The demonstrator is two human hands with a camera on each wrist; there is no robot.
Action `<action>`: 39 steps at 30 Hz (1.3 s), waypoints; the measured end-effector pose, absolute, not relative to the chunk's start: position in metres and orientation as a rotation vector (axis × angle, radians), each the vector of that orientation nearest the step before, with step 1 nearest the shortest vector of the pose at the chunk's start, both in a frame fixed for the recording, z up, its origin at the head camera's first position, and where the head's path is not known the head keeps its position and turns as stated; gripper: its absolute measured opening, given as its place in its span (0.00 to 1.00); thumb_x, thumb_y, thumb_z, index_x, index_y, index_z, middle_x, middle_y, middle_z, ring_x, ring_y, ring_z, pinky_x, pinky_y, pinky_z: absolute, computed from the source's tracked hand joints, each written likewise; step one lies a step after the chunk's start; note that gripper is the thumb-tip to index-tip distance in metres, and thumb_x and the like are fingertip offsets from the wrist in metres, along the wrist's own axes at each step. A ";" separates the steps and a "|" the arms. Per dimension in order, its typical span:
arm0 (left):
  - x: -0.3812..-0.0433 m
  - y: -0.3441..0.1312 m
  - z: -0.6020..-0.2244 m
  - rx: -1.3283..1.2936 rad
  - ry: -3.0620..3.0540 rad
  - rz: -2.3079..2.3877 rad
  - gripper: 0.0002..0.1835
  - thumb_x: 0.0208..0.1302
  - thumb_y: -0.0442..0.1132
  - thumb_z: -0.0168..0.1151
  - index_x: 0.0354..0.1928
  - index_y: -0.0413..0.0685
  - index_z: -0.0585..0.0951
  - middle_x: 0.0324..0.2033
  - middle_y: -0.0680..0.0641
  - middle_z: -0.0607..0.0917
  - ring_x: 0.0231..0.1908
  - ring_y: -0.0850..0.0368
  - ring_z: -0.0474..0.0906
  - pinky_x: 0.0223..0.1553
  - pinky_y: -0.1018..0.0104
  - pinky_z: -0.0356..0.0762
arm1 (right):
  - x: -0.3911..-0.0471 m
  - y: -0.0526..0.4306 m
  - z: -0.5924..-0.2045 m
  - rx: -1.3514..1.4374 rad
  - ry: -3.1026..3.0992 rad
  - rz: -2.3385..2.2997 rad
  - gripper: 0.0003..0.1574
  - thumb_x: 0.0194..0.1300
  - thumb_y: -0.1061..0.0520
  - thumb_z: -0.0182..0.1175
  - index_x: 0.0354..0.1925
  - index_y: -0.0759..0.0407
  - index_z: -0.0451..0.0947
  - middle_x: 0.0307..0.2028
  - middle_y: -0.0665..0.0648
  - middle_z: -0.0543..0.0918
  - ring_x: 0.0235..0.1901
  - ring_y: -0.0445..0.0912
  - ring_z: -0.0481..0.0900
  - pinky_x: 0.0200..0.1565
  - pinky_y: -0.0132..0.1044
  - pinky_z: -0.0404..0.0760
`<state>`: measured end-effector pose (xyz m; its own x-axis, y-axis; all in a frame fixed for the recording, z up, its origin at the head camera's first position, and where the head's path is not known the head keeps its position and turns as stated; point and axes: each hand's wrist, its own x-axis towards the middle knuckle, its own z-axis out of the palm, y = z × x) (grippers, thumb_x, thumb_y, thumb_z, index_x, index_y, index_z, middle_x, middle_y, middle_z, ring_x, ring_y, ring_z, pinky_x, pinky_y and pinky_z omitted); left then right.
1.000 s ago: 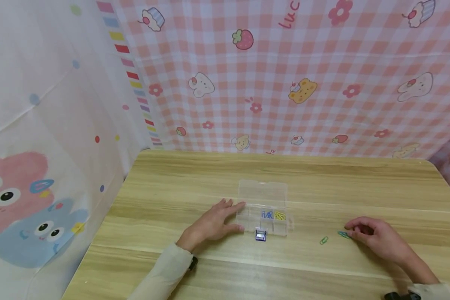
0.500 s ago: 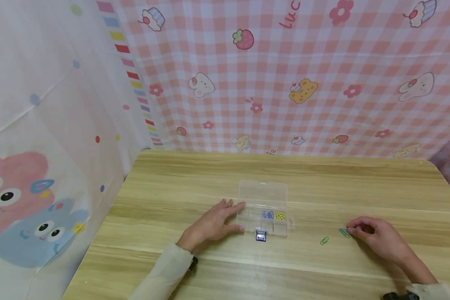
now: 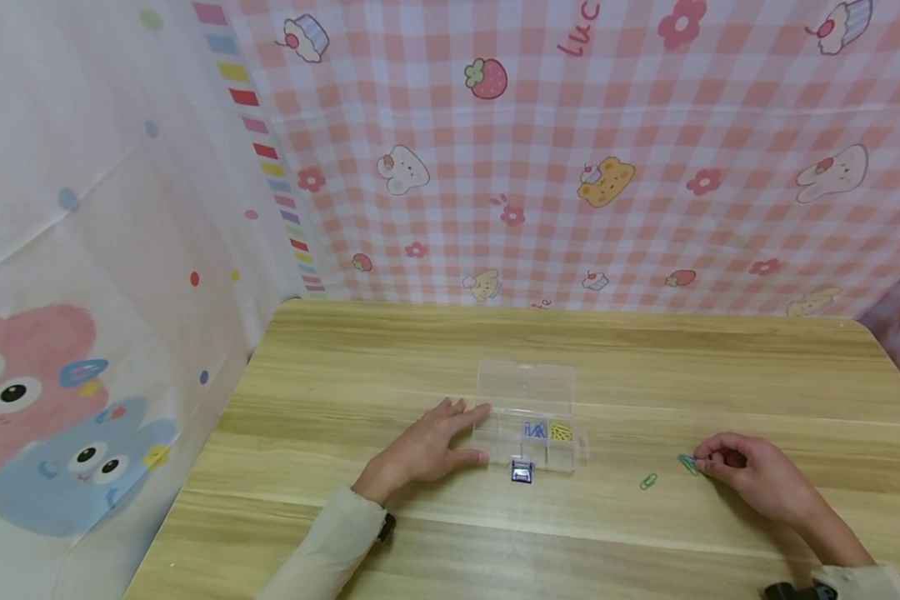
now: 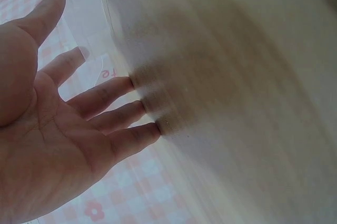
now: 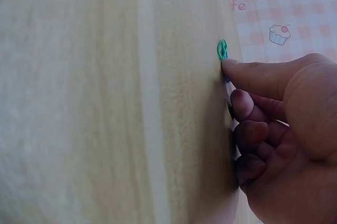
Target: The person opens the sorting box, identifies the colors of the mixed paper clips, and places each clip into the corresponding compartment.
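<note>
A clear plastic compartment box (image 3: 558, 460) lies on the table with its lid (image 3: 526, 387) folded back. Blue paper clips (image 3: 536, 430) fill one compartment, yellow paper clips (image 3: 561, 431) the one beside it. My left hand (image 3: 426, 442) rests at the box's left side, thumb and index finger spread against it; in the left wrist view its fingers are stretched out and hold nothing. My right hand (image 3: 757, 479) pinches at a green paper clip (image 5: 222, 50) on the table between thumb and index finger. A bluish bit shows under the thumb, mostly hidden.
Another green paper clip (image 3: 648, 481) lies on the wooden table (image 3: 615, 550) between the box and my right hand. A dark blue latch (image 3: 522, 472) sticks out at the box's front. Patterned cloth (image 3: 450, 208) hangs behind the table.
The right fingertips have shifted slightly, and the green clip by them has turned a little on the table. The left hand and box have stayed put.
</note>
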<state>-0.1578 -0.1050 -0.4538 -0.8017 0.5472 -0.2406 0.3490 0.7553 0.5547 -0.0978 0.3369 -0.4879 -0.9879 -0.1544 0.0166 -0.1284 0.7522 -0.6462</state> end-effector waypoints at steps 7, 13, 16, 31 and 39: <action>-0.158 -0.105 -0.455 0.677 2.561 0.701 0.37 0.67 0.59 0.60 0.75 0.62 0.62 0.74 0.38 0.60 0.76 0.40 0.49 0.74 0.42 0.51 | -0.099 0.335 -0.488 -0.234 2.855 -1.142 0.03 0.64 0.64 0.65 0.35 0.63 0.79 0.27 0.45 0.74 0.27 0.31 0.67 0.26 0.27 0.68; -0.157 -0.105 -0.453 0.673 2.557 0.695 0.37 0.67 0.58 0.60 0.76 0.63 0.62 0.75 0.39 0.59 0.76 0.40 0.48 0.74 0.43 0.50 | -0.098 0.335 -0.487 -0.253 2.850 -1.153 0.04 0.65 0.64 0.65 0.34 0.63 0.78 0.27 0.46 0.73 0.27 0.31 0.66 0.26 0.28 0.68; -0.157 -0.105 -0.452 0.663 2.555 0.690 0.37 0.67 0.58 0.60 0.76 0.64 0.62 0.75 0.40 0.59 0.76 0.41 0.47 0.74 0.43 0.50 | -0.098 0.335 -0.488 -0.252 2.841 -1.154 0.04 0.65 0.64 0.64 0.34 0.63 0.78 0.27 0.46 0.73 0.27 0.32 0.66 0.26 0.28 0.68; -0.159 -0.105 -0.454 0.661 2.556 0.676 0.37 0.67 0.59 0.60 0.76 0.65 0.61 0.75 0.40 0.58 0.76 0.42 0.48 0.75 0.44 0.50 | -0.099 0.336 -0.484 -0.244 2.835 -1.148 0.03 0.67 0.63 0.64 0.34 0.61 0.79 0.27 0.46 0.75 0.27 0.33 0.67 0.26 0.28 0.68; -0.158 -0.105 -0.453 0.650 2.555 0.680 0.37 0.67 0.59 0.60 0.76 0.65 0.61 0.75 0.41 0.58 0.76 0.42 0.47 0.74 0.43 0.50 | -0.102 0.335 -0.480 -0.199 2.824 -1.160 0.04 0.67 0.60 0.64 0.36 0.61 0.80 0.27 0.46 0.75 0.27 0.33 0.67 0.26 0.29 0.68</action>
<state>-0.1580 -0.1048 -0.4530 -0.8042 0.5307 -0.2676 0.3273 0.7713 0.5458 -0.1017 0.3352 -0.4799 -0.9882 -0.1509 -0.0263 -0.0889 0.7047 -0.7040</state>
